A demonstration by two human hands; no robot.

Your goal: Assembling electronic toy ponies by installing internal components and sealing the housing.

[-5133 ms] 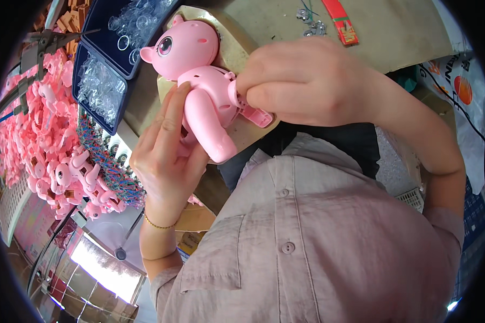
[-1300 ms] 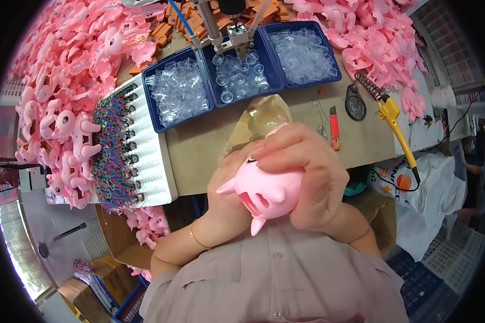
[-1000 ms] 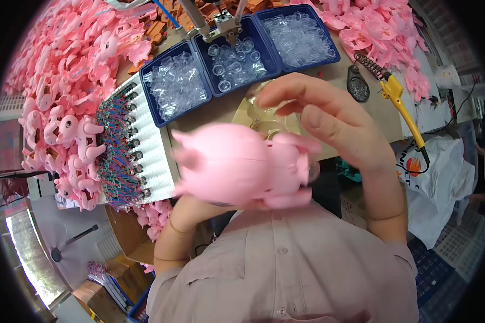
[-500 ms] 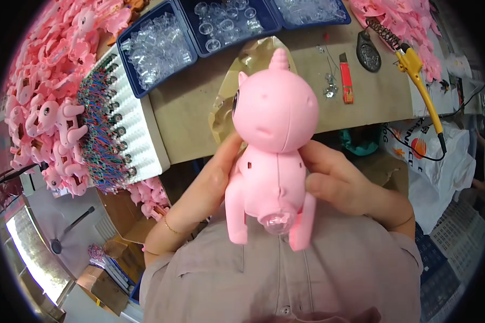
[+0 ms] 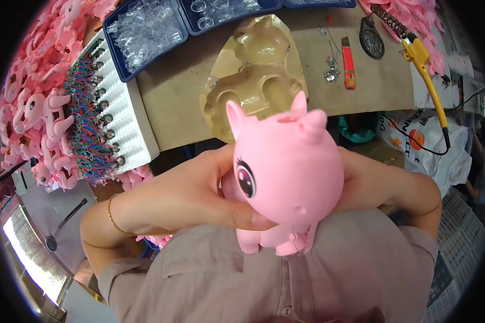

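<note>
A pink toy unicorn [image 5: 288,167] is held in front of my chest, its large round head tilted toward me. One black-and-purple eye, pointed ears and a short horn show on it. My left hand [image 5: 205,185] grips its left side, with the thumb across the neck under the head. On the other side, my right hand [image 5: 364,180] holds the toy, its fingertips hidden behind the head. Beyond the toy, a shaped plastic tray [image 5: 246,91] with moulded hollows lies on the table [image 5: 172,97].
Blue bins [image 5: 125,70] of clear plastic parts stand at the back. At left are a white rack [image 5: 137,126] with wired parts and piled pink toy pieces [image 5: 32,118]. Farther right lie a red utility knife [image 5: 348,67], a black oval object [image 5: 373,40] and a yellow-handled soldering iron [image 5: 428,81].
The toy has been turned and tipped, so its eye, ears and horn now face upward toward me. My left thumb has come across its front. More of the plastic tray shows.
</note>
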